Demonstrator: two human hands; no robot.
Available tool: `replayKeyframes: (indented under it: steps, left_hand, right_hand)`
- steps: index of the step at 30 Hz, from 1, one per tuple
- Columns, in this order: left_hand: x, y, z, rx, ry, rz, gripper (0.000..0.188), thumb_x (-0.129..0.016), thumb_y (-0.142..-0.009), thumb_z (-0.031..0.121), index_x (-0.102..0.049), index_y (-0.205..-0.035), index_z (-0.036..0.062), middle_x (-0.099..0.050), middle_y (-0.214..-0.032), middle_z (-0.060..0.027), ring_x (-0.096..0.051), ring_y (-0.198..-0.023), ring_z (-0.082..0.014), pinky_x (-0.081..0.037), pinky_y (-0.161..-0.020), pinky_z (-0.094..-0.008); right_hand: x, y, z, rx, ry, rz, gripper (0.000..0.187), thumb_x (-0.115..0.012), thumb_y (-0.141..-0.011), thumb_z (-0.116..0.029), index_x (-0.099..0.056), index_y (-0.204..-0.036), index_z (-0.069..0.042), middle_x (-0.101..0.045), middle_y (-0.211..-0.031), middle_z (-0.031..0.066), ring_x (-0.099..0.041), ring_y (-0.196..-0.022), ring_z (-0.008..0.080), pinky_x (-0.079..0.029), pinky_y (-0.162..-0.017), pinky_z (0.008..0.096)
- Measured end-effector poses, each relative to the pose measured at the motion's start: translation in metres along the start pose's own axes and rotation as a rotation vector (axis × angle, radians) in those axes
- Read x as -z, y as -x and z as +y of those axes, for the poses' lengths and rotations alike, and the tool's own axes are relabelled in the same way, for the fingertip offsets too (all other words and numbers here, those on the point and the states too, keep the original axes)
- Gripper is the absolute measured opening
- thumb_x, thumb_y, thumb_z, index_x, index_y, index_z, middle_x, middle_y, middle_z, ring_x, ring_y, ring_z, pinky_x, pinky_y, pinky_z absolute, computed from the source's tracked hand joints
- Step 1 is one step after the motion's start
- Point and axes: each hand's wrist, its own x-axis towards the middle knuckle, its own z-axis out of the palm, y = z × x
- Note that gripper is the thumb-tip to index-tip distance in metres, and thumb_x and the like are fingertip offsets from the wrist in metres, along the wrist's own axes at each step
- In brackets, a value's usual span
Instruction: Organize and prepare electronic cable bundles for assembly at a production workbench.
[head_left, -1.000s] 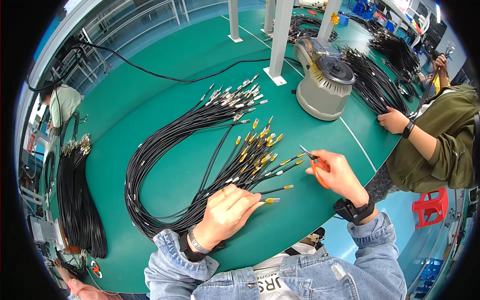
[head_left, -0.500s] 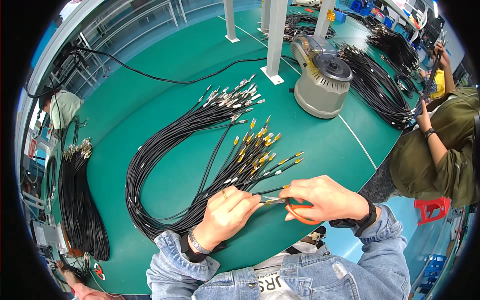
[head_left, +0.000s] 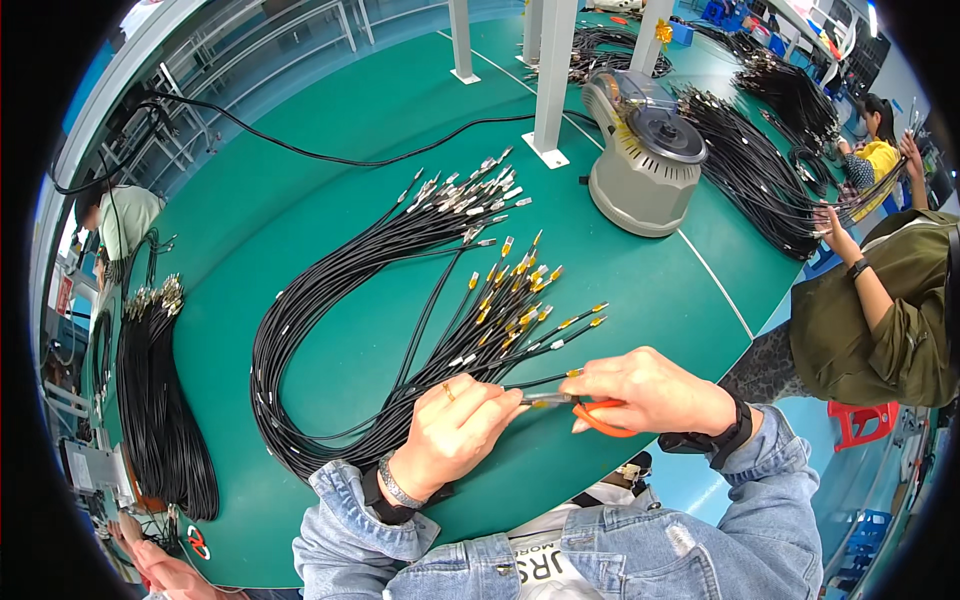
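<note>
My left hand (head_left: 458,425) pinches a black cable end near the table's front edge, with the thumb and fingers pressed together. Its tip points right, at the metal jaws of an orange-handled cutting tool (head_left: 606,420). My right hand (head_left: 645,392) is closed around that tool; whether it is scissors or nippers I cannot tell. Another black cable (head_left: 545,380) with a yellow tag runs to my right fingertips. Beyond my hands lies a curved bundle of black cables (head_left: 290,330), with yellow-tagged ends (head_left: 520,295) and white-tagged ends (head_left: 480,195).
A round beige machine (head_left: 640,190) stands behind, beside a grey post (head_left: 550,90). More cable bundles lie at left (head_left: 165,400) and far right (head_left: 750,170). Red-handled scissors (head_left: 199,543) rest at lower left. A co-worker in an olive top (head_left: 880,310) holds cables at right.
The orange handles have shifted slightly in my right hand and look closer together. My left hand stays in place. The co-worker at right has moved the cables to the right and spread them.
</note>
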Motion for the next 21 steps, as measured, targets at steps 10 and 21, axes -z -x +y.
replayKeyframes:
  steps: [10,21]
  left_hand:
    - [0.011,-0.026,-0.001,0.017,0.012,0.04,0.034,-0.077,-0.069,-0.003,-0.069,-0.101,0.0058,-0.062,-0.069,-0.0043,-0.059,-0.053,-0.017,-0.044,-0.045,-0.0267]
    - [0.003,-0.041,0.002,0.224,0.013,0.195,0.031,-0.071,-0.074,-0.008,-0.069,-0.102,0.0052,-0.058,-0.059,-0.0046,-0.051,-0.044,-0.0125,-0.04,-0.042,-0.0245]
  right_hand:
    - [0.016,0.021,0.05,-0.65,0.371,0.455,0.029,-0.065,-0.082,-0.006,-0.063,-0.11,0.001,-0.065,-0.084,0.0135,-0.064,-0.074,0.0306,-0.052,-0.071,0.0336]
    - [-0.033,-0.031,-0.014,-0.324,-0.457,0.636,0.019,-0.067,-0.085,-0.006,-0.064,-0.102,0.003,-0.062,-0.095,0.0077,-0.059,-0.091,0.0158,-0.047,-0.084,0.0292]
